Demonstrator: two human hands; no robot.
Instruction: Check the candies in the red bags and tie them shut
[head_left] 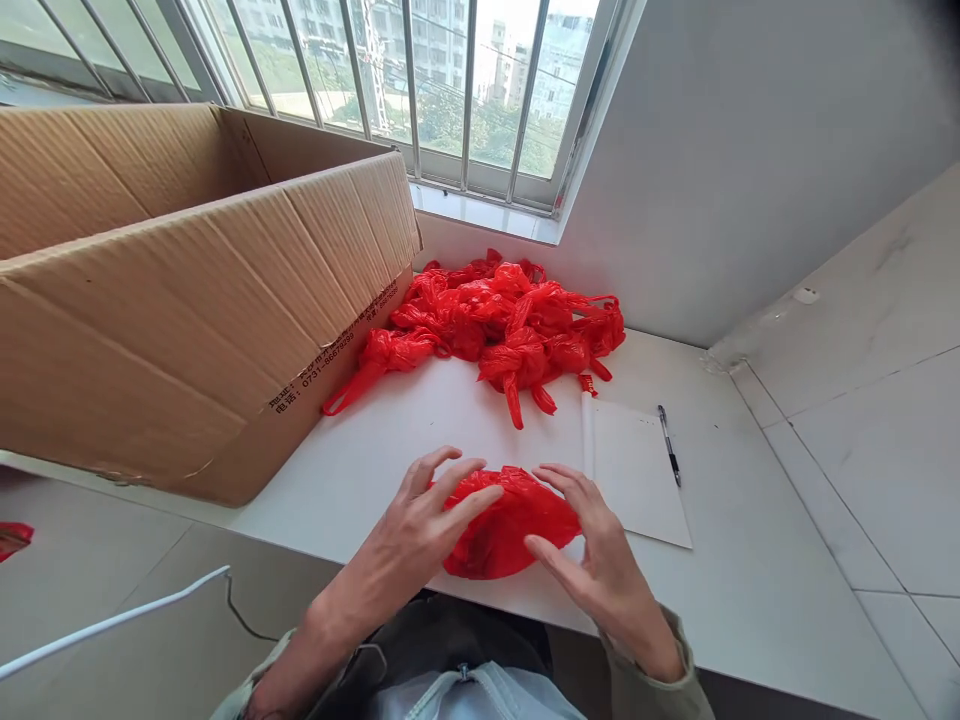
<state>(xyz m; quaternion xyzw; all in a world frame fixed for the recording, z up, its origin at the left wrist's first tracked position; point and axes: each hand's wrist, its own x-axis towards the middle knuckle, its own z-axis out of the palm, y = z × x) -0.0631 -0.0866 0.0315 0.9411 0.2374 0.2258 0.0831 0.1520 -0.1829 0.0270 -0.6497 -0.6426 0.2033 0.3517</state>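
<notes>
A crumpled red plastic bag (517,530) lies on the white table close to its front edge, between my hands. My left hand (431,510) hovers over the bag's left side, fingers spread and curved. On the other side my right hand (589,545) is also open, its thumb and fingers apart around the bag's right edge. Neither hand visibly grips the bag; whether a fingertip touches it I cannot tell. Farther back is a heap of knotted red plastic bags (495,320), several with their handle loops sticking out.
A large open cardboard box (225,330) stands on the table at the left. To the right lie a white notepad (637,470) and a black pen (669,445). A barred window (450,100) is behind, and a tiled wall (862,430) bounds the right side.
</notes>
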